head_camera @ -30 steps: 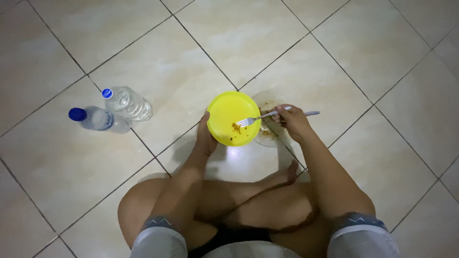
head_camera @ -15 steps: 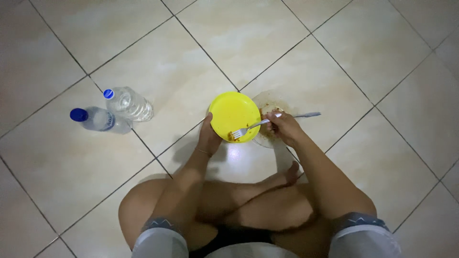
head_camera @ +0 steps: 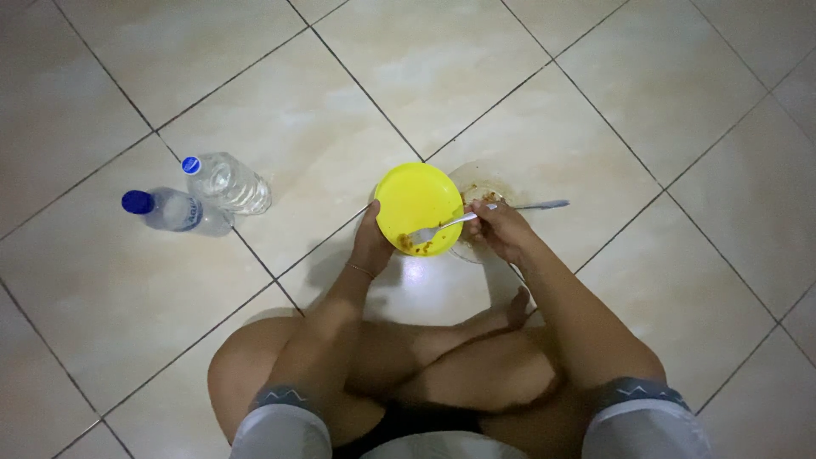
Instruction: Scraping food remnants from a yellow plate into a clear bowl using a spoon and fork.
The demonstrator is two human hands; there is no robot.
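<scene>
I sit cross-legged on a tiled floor. My left hand point(head_camera: 371, 242) grips the near left rim of a round yellow plate point(head_camera: 416, 200), which is tilted over a clear glass dish point(head_camera: 476, 183). My right hand point(head_camera: 497, 228) holds a metal fork point(head_camera: 438, 228) whose tines rest on brown food scraps point(head_camera: 414, 246) at the plate's lower edge. A second metal utensil's handle point(head_camera: 544, 204) sticks out to the right from the glass dish.
Two clear plastic water bottles with blue caps point(head_camera: 225, 183) point(head_camera: 174, 211) lie side by side on the floor to the left. Beige tiles with dark grout lines point(head_camera: 595, 110) surround me. My crossed legs point(head_camera: 442, 357) fill the lower frame.
The fork has scraped from the plate's centre down toward its lower edge, pushing the scraps there. My right hand moved slightly left and nearer. The plate and left hand barely shifted.
</scene>
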